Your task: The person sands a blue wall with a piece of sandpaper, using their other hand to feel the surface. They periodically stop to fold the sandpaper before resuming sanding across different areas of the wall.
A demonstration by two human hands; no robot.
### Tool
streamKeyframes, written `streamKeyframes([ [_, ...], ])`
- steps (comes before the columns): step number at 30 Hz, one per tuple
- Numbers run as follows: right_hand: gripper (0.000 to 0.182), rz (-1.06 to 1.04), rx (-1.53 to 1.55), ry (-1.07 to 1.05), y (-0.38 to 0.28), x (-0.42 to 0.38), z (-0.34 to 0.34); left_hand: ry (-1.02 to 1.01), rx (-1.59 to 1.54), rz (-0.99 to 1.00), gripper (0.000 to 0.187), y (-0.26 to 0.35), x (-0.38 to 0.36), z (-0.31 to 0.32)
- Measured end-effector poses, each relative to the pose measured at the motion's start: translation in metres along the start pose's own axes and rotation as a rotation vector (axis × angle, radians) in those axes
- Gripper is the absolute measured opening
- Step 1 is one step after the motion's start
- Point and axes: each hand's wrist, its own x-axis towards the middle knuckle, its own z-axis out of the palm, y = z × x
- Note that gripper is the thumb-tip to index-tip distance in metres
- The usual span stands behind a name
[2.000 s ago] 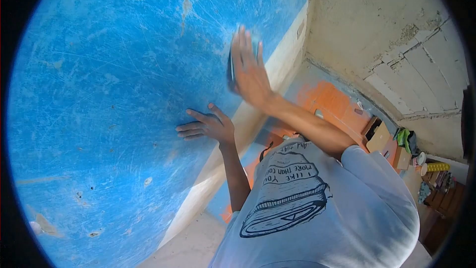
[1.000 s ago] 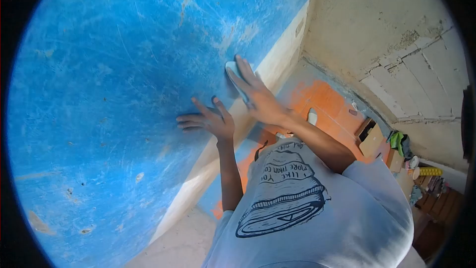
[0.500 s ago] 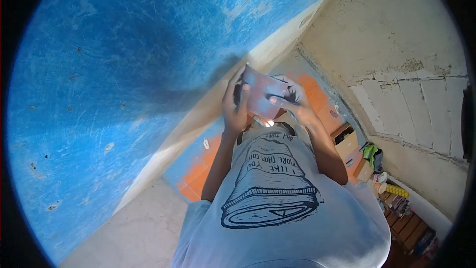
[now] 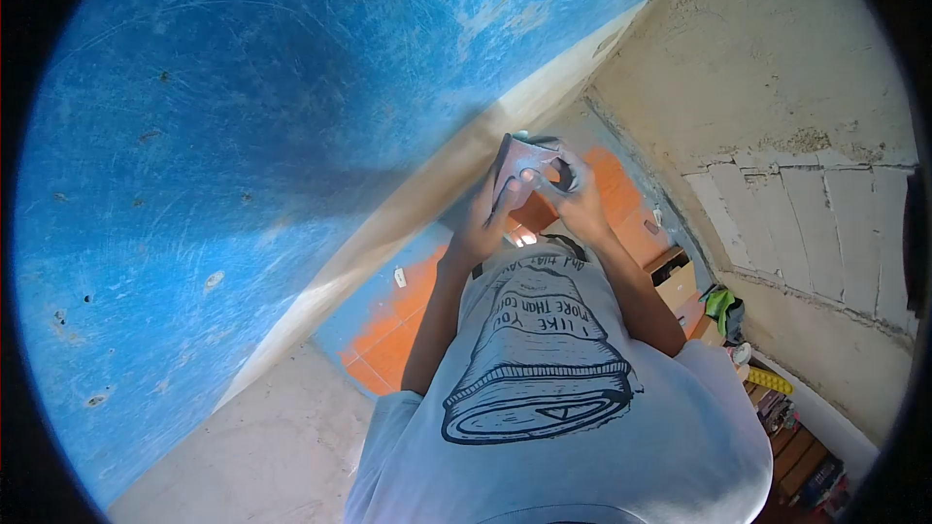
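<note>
Both hands hold a piece of sandpaper [image 4: 513,163], reddish brown with a bluish-grey dusty film, in front of my waist. It is bent, with its top edge curling over. My left hand [image 4: 485,221] grips its left side, the thumb lying along the face. On the other side, my right hand [image 4: 581,202] pinches it with the thumb near the middle and the fingers curled behind the upper right edge. Part of the sheet is hidden by the fingers.
A scratched, scuffed blue wall [image 4: 243,116] rises on the left, with a bare plaster wall [image 4: 777,68] on the right. Orange floor tiles [image 4: 393,330] show below. Boxes [image 4: 677,281], a green-and-grey cloth [image 4: 723,309] and a yellow object [image 4: 769,378] lie along the right side.
The sandpaper was spread nearly flat towards me and is now bent and tilted, its top curling over. Both hands have turned and drawn slightly closer together.
</note>
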Motion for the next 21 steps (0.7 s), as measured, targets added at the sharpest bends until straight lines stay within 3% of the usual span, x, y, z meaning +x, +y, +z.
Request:
streamKeyframes([
  [2,0.039,-0.13,0.015,0.047,0.003,0.002,0.011,-0.054,0.037,-0.07,0.057,-0.006,-0.001,-0.008],
  [5,0.041,0.008,0.106,0.145,-0.012,-0.004,0.024,-0.041,0.05,-0.038,0.058,0.004,-0.001,-0.009],
  [8,0.038,-0.051,0.211,0.077,0.005,-0.006,0.02,-0.056,-0.08,-0.011,0.059,0.003,-0.002,-0.009],
  [10,0.032,0.041,0.233,0.048,0.013,-0.007,0.016,-0.011,-0.104,0.003,0.058,-0.003,-0.002,-0.007],
  [12,0.027,0.08,0.177,0.048,0.014,-0.009,0.012,0.117,-0.022,0.044,0.054,-0.007,-0.004,-0.001],
  [15,0.021,0.055,0.086,0.088,0.013,-0.014,0.012,0.058,-0.05,-0.131,0.035,-0.008,-0.009,-0.016],
  [18,0.02,0.043,0.14,0.107,0.025,-0.018,0.015,0.15,-0.039,-0.045,0.02,0.001,-0.011,-0.014],
  [21,0.023,0.081,0.144,0.096,0.036,-0.022,0.016,0.169,0.043,0.026,0.018,-0.011,-0.012,-0.013],
])
